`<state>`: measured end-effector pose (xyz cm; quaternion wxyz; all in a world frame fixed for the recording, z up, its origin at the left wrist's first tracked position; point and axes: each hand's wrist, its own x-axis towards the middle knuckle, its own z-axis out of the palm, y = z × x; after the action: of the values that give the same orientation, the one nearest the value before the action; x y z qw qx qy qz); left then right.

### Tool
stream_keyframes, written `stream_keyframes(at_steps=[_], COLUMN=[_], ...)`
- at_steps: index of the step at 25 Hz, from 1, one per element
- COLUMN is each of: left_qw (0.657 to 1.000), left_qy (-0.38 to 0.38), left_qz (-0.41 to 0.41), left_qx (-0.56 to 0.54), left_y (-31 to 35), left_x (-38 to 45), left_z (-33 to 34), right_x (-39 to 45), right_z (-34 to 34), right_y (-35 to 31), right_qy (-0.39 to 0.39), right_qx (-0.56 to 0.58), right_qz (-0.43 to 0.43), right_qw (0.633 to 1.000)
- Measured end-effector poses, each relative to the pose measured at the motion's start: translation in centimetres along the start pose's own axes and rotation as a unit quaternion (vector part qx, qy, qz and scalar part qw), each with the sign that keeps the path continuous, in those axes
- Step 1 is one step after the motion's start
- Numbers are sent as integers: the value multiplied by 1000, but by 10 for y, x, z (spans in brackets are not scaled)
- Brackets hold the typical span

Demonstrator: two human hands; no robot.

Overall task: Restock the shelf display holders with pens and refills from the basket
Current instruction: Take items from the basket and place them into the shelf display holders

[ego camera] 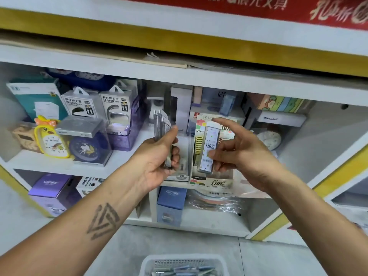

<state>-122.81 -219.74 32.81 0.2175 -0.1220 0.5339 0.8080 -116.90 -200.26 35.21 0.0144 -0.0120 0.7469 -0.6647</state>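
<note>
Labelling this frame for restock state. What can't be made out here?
- Basket, head view: cut off by the bottom edge; contents blurred.
- Packs in left hand: edge-on, count and print unreadable.
- Display holder: slots hidden behind right hand and its refill box.
</note>
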Motion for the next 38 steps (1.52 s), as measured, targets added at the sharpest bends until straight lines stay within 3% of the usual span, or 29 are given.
stream_keyframes(at_steps=[3,7,11,15,18,27,32,34,37,38], left_qw=[1000,994,990,988,986,990,988,987,985,983], left_qy=[-20,-89,-125,-147,-159,-136,-148,-154,-166,-173], left_qz=[-11,-60,-66,-51,-49,-38,-40,-42,-47,-48], left_qx=[10,16,1,8,19,18,22,17,19,27], left_y=[-7,-16,-21,-25,-28,-29,-34,-34,-35,-36], left_x=[-3,-9,-13,-15,-16,-12,-10,-10,-12,-12], left_z=[12,26,31,29,27,24,22,23,24,25], right_x=[-1,6,10,13,15,22,23,23,18,16], right_z=[-25,-53,-60,-54,-47,-49,-41,-40,-28,-22], right_y=[3,12,27,36,38,30,40,36,22,18], right_qy=[90,215,217,225,225,211,165,179,144,114], right_qx=[-60,-234,-278,-426,-464,-466,-545,-514,-234,-148], right_qz=[-47,-119,-148,-187,-208,-135,-102,-110,-58,-31], right_qw=[993,941,924,856,832,849,816,832,960,982])
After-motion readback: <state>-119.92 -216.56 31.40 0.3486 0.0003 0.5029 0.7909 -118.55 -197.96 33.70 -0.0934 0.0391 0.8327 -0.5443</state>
